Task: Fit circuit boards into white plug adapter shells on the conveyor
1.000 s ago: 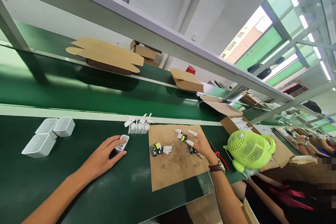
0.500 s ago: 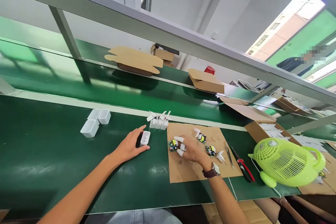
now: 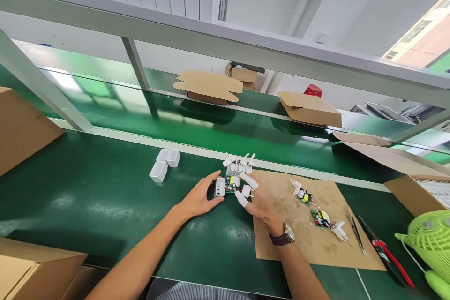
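Note:
My left hand (image 3: 199, 198) holds a small white charger housing (image 3: 220, 187) between thumb and fingers, its slotted end facing up. Finger cots cover two fingertips of my right hand (image 3: 260, 200), which pinches a circuit board (image 3: 231, 184) with a white plug piece (image 3: 247, 191) at its right end. The board's left end meets the housing's right side; whether it reaches inside I cannot tell. Just behind stand several white housings (image 3: 239, 168) with plug pieces sticking out of their tops. Three open white housings (image 3: 159, 171) are grouped to the left.
On a brown cardboard sheet (image 3: 284, 239) lie two more circuit boards (image 3: 320, 218) with white plugs, plus tweezers (image 3: 356, 232). Red-and-black pliers (image 3: 386, 253) rest at its right edge, near a green fan (image 3: 431, 239). Cardboard boxes (image 3: 28, 136) flank the left side.
My right hand has lifted the circuit board off the cardboard sheet and brought it left to the housing. My left hand has closed on the housing. The view has turned left.

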Available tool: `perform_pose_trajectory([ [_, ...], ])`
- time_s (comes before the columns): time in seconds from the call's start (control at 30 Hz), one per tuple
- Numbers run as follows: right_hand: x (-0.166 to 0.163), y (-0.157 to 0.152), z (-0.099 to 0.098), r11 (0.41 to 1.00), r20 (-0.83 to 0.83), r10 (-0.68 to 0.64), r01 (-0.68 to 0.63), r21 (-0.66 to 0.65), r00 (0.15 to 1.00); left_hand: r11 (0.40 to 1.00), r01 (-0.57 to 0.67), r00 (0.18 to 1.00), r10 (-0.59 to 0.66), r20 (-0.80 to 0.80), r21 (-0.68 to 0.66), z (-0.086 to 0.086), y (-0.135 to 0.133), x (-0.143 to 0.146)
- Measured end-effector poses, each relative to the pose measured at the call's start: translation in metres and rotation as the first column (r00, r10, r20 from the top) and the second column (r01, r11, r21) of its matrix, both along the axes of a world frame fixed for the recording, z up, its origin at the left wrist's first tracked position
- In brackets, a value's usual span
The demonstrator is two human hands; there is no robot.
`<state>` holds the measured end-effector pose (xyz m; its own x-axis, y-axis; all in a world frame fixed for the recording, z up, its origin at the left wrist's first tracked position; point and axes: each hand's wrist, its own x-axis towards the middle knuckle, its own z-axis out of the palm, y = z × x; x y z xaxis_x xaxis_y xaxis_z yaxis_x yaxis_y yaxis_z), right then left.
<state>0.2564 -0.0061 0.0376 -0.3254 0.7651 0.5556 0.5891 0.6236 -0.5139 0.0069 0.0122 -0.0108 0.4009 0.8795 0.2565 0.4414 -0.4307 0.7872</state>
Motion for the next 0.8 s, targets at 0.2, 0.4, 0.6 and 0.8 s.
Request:
perform_pose_trajectory([
  [0.2,-0.004,-0.007,-0.01,0.982,-0.039,0.027,-0.019,0.19,0.999,0.988,0.006,0.999,-0.012,0.042,0.151,0.004,0.001,0.006],
  [0.4,-0.01,-0.011,-0.014,0.972,0.063,0.035,-0.049,0.23,0.997,0.975,0.018,0.998,-0.03,0.054,0.222,0.005,0.002,0.008],
  [0.6,-0.012,-0.012,-0.014,0.97,0.079,0.026,-0.044,0.239,0.997,0.965,0.037,0.997,-0.054,0.057,0.261,0.008,0.002,0.009],
  [0.8,-0.011,-0.013,-0.016,0.982,0.091,0.022,-0.038,0.184,0.996,0.977,0.027,0.999,-0.036,0.038,0.213,0.007,0.001,0.01],
])
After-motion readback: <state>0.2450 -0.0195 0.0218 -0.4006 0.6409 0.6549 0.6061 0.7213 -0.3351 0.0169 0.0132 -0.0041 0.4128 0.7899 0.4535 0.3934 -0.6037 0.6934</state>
